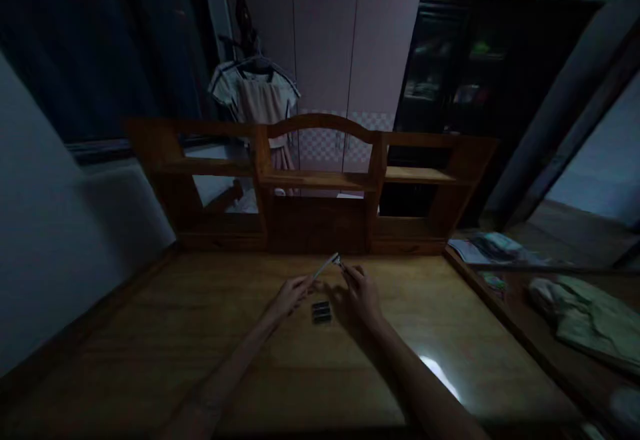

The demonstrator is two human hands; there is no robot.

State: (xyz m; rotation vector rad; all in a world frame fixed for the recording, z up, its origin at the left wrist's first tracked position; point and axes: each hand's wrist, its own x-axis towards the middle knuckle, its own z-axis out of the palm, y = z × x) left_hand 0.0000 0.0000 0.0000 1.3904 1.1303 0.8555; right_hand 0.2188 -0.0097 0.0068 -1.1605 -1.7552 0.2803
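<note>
- Now, one table [225,353], broad and wooden, carries the whole show, with a single shelf unit [320,177] standing along its far edge.
- Two hands in play over the middle: the right hand [364,291] is closed around a small tool, the left hand [293,295] pinches the lower end of a pale rod.
- One pale rod [325,267], up above the table and slanting from the left hand towards the right! It looks light and stiff, perhaps smooth enough to slip; the lower end seems the place to grip.
- One small tool [342,266], right at the rod's upper tip; touching or just apart, I can't tell. Light, I'd judge, with fiddly end parts, so best taken by its handle.
- And three dark pieces [321,312], lined up on the table between the forearms: small, probably light and hard, best lifted by their short ends.
</note>
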